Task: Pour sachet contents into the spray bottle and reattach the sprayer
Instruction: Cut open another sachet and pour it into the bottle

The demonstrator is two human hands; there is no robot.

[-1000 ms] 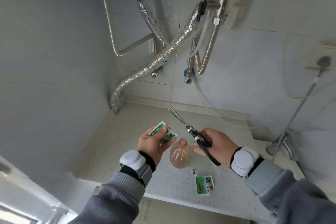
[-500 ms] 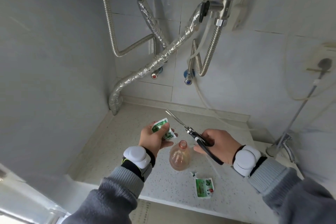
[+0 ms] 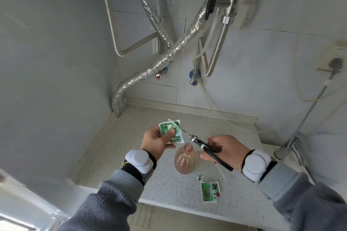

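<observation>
Sachets: two. One (image 3: 170,131) in left hand (image 3: 155,141), one (image 3: 210,192) flat on bench (image 3: 116,148).
Bottles: one (image 3: 185,160), clear, uncapped, upright on bench.
Scissors: one pair (image 3: 202,145), in right hand (image 3: 228,151).
Hands: two.
White wrist units: two, one (image 3: 139,159) per wrist, second (image 3: 256,164) on right.
Wall valves: two, one red-capped (image 3: 158,76), one blue-capped (image 3: 193,82).
Foil-wrapped pipes: two, crossing (image 3: 169,50).

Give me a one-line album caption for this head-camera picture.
Left hand holds a green sachet while scissors in the right hand cut it above an open bottle.
</observation>
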